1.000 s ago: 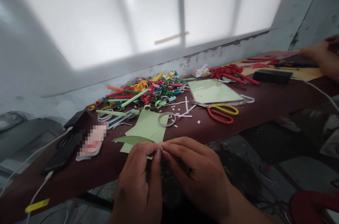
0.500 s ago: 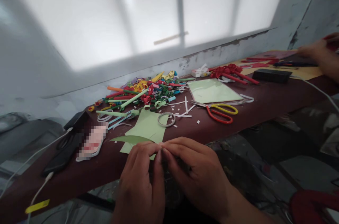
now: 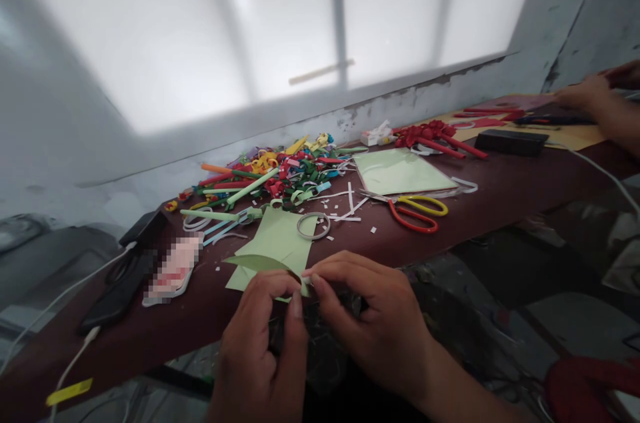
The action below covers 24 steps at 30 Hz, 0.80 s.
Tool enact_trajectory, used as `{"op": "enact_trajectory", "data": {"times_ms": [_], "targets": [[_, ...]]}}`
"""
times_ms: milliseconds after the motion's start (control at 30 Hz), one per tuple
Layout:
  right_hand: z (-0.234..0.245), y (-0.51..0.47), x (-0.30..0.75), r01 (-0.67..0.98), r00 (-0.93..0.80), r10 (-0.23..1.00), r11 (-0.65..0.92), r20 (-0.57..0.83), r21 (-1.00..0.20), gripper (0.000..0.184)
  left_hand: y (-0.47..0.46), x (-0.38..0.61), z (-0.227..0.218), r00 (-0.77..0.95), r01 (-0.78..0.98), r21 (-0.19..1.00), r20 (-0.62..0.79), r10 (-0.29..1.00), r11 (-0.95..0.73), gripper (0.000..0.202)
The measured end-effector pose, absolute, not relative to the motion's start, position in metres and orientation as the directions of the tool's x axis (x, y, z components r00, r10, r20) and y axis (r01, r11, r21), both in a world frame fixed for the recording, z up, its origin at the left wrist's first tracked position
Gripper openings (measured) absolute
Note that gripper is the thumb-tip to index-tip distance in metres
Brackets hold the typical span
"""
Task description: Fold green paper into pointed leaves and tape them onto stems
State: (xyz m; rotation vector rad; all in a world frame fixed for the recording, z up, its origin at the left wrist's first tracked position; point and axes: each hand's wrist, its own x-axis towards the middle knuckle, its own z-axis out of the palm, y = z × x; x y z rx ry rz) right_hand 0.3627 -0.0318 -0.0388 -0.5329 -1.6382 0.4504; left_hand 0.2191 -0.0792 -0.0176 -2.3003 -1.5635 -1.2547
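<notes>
My left hand (image 3: 263, 336) and right hand (image 3: 370, 319) meet fingertip to fingertip, both pinched on the right end of a green paper leaf (image 3: 255, 262). The leaf juts left from the fingers, over the green sheet (image 3: 280, 236) on the table (image 3: 450, 223). Against half a second ago, the leaf's tip sits slightly further right and both hands slightly higher.

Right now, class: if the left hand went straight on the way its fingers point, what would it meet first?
Probably the light green sheet lying flat just beyond the left hand, which pinches a leaf-shaped paper; next the tape ring. Depth is unclear.
</notes>
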Motion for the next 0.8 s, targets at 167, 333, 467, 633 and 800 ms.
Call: {"op": "enact_trajectory", "data": {"times_ms": [167, 333, 467, 633, 800], "targets": [[-0.038, -0.015, 0.372, 0.251, -0.035, 0.655, 0.737, 0.755, -0.628, 0.017, -0.081, 0.212, -0.019, 0.037, 0.729, 0.51, 0.638, 0.769, -0.457, 0.013], [-0.039, 0.026, 0.407, 0.453, 0.178, 0.726, 0.539, 0.664, -0.711, 0.029, -0.074, 0.175, -0.022, -0.042, 0.696, 0.636, 0.5, 0.865, -0.335, 0.019], [-0.043, 0.063, 0.447, 0.581, 0.318, 0.722, 0.363, 0.614, -0.728, 0.032, -0.047, 0.142, -0.009, -0.085, 0.877, 0.462, 0.415, 0.906, -0.129, 0.033], [-0.046, 0.106, 0.484, 0.771, 0.33, 0.729, 0.159, 0.6, -0.617, 0.027, 0.002, 0.112, 0.003, -0.081, 0.95, 0.312, 0.273, 0.959, -0.008, 0.024], [-0.046, 0.125, 0.47, 0.896, 0.123, 0.786, 0.175, 0.605, -0.409, 0.029, 0.038, 0.094, -0.02, -0.055, 0.99, 0.141, 0.189, 0.981, 0.028, 0.022]]}}
